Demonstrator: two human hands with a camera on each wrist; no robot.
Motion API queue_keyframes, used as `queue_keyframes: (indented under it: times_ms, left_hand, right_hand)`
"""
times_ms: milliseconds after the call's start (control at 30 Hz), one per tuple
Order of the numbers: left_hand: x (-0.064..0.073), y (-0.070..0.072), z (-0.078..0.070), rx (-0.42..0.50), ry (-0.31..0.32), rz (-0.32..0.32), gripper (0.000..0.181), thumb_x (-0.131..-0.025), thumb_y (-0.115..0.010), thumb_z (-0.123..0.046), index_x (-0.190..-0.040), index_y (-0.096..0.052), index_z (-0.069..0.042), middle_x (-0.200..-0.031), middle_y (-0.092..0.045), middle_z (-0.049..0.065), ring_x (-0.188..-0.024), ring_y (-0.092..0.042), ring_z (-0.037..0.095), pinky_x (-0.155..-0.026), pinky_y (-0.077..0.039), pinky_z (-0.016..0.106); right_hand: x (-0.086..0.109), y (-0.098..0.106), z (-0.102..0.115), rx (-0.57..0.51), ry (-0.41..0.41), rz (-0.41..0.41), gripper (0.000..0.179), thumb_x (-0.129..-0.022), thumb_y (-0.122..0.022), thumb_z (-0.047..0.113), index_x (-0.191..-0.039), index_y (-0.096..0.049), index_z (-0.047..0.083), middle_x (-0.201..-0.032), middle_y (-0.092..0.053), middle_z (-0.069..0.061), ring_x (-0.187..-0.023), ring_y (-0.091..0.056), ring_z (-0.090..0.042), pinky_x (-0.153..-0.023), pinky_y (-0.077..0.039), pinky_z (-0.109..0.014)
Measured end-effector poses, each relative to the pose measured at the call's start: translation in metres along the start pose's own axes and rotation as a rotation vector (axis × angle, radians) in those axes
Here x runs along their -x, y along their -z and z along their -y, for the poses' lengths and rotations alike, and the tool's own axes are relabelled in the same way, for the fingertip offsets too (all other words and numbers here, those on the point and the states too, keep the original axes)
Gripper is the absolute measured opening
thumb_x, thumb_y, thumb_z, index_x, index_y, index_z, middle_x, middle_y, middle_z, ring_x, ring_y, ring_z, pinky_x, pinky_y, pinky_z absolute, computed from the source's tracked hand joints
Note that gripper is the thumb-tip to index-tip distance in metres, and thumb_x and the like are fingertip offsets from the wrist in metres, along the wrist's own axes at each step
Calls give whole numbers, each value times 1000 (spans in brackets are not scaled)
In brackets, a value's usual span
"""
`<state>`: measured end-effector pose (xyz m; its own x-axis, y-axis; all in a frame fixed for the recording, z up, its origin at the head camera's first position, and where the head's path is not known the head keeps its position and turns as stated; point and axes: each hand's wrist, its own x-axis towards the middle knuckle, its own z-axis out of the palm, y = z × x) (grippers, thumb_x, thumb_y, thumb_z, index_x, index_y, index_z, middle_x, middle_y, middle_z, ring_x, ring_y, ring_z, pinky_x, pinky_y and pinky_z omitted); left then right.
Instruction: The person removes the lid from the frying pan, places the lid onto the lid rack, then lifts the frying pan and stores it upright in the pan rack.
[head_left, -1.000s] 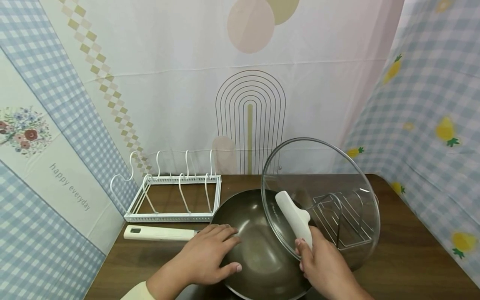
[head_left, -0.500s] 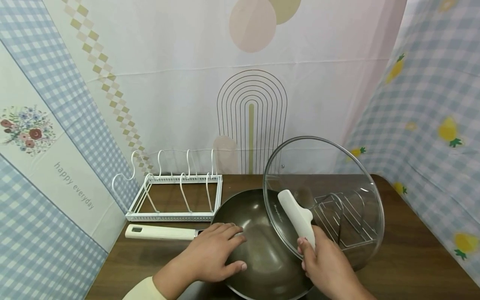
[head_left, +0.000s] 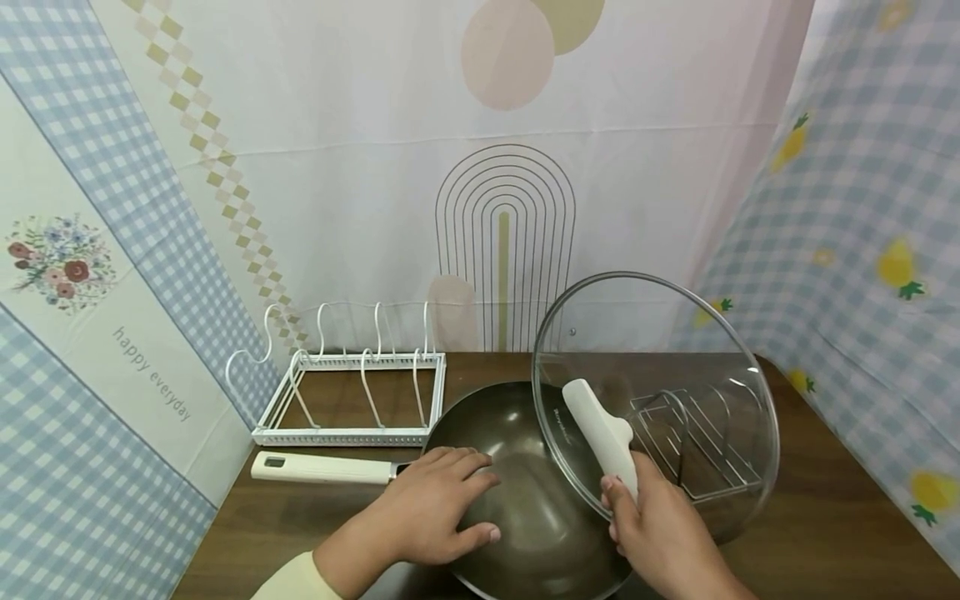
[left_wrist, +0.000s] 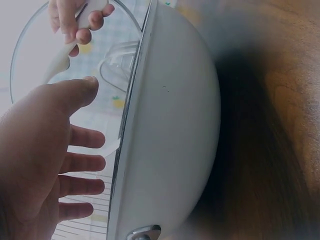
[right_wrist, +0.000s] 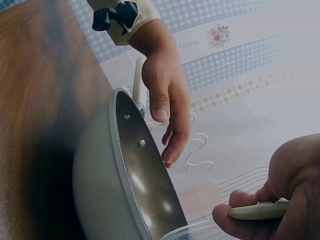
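A wok [head_left: 528,512] with a dark inside and a pale outer wall [left_wrist: 170,125] sits on the table, its cream handle [head_left: 326,468] pointing left. My left hand [head_left: 433,512] hovers over the wok's left side near the handle's base; its fingers are loosely spread and hold nothing. To the right, my right hand [head_left: 663,525] grips the white handle [head_left: 600,425] of a glass lid [head_left: 652,333]. The lid is tilted up steeply above the wok's right side, handle side facing left. In the right wrist view, the right hand's fingers curl round the lid handle [right_wrist: 257,211].
A white rack [head_left: 337,436] with curved dividers stands behind the wok's handle, at the back left. Through the glass I see a silver wire rack [head_left: 720,492] on the right of the brown wooden table [head_left: 810,517]. Patterned cloths hang on three sides.
The lid and my right hand have drifted slightly to the right. My left hand has also shifted a little rightward over the wok. The wok and racks stay in place.
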<state>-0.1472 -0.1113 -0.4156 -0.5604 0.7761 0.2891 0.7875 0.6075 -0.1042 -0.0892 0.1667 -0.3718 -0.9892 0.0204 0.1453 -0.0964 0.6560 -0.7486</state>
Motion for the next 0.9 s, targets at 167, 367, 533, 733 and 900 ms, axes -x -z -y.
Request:
queue_keyframes:
  times_ms: [167,367,533,733,900]
  left_hand:
    - [-5,1,-2,3,-2,1,58,-91,-37,-63,-125,-56,-21,-131,-51,0,-122,-45,19,-100,-35,39]
    - [-8,1,-3,-3,-2,17,60,-90,-34,-65,-127,-56,-22,-134,-49,1,-122,-45,19,-98,-37,40]
    - [-10,1,-4,-8,-2,29,61,-90,-32,-66,-127,-55,-23,-136,-48,2,-123,-44,20,-97,-37,41]
    - [-12,1,-4,0,-3,38,62,-90,-32,-66,-128,-54,-22,-135,-48,2,-123,-45,21,-100,-35,38]
    - [-15,2,-3,9,-6,49,62,-90,-32,-66,-128,-54,-22,-134,-49,2,-124,-44,21,-101,-34,38]
  right_hand:
    - [-1,2,-1,-26,-19,-2,8,-97,-52,16,-97,-49,9,-68,-55,0,-47,-51,-9,-44,-45,-26]
    - [-1,4,-1,-19,-45,23,9,-97,-51,18,-97,-48,10,-70,-55,-1,-49,-52,-10,-45,-45,-26]
    - [-1,5,-1,-32,-58,30,9,-97,-51,18,-99,-48,10,-71,-56,-2,-49,-52,-11,-46,-46,-26]
    - [-1,7,-1,-48,-49,22,11,-97,-51,19,-101,-49,9,-73,-57,-3,-50,-53,-10,-45,-47,-26]
    - [0,8,-3,-23,-8,6,11,-98,-51,20,-98,-48,9,-73,-56,-1,-50,-52,-8,-46,-46,-25]
